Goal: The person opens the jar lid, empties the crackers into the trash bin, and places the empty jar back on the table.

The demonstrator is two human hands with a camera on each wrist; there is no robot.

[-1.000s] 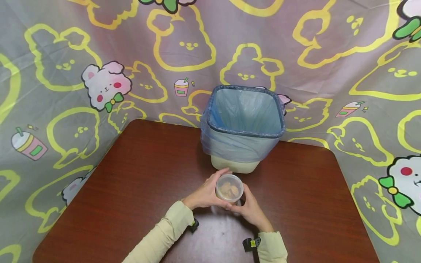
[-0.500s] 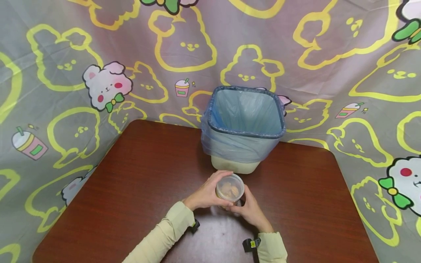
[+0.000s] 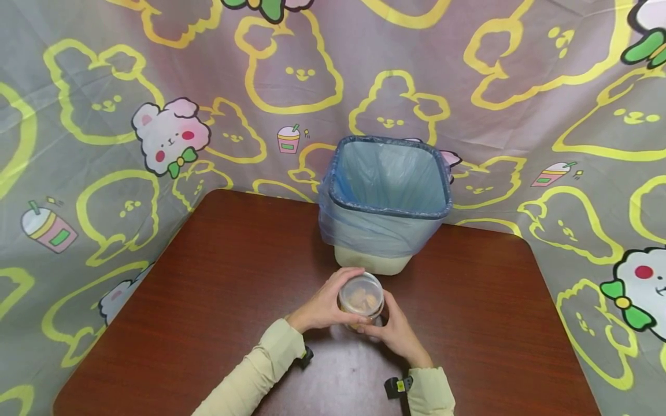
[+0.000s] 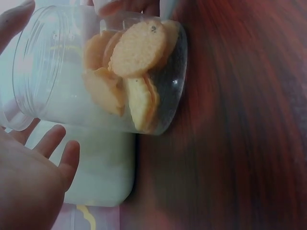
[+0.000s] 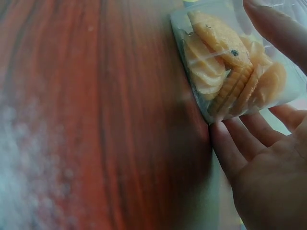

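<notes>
Low in the centre of the head view, a small clear round plastic jar (image 3: 361, 299) holding pale round sandwich biscuits (image 4: 132, 72) sits between both hands, just in front of the bin. The left hand (image 3: 322, 303) wraps round the jar's left side, fingers curled over its far rim and thumb along the near side. The right hand (image 3: 392, 329) grips the jar from the lower right, thumb pressed against its near wall. In the left wrist view the jar fills the upper left of the frame, its base near the dark red-brown wooden table (image 3: 218, 289), with fingertips (image 4: 62, 143) spread just below it. In the right wrist view the jar lies in the upper right, with the right fingers (image 5: 240, 143) extended under it and the thumb over its top.

Just behind the jar, mid-frame in the head view, stands a square cream waste bin lined with a translucent blue plastic bag (image 3: 387, 202). A grey cloth printed with yellow rabbit outlines (image 3: 156, 86) covers the whole background. Both arms wear cream sleeves (image 3: 260, 370).
</notes>
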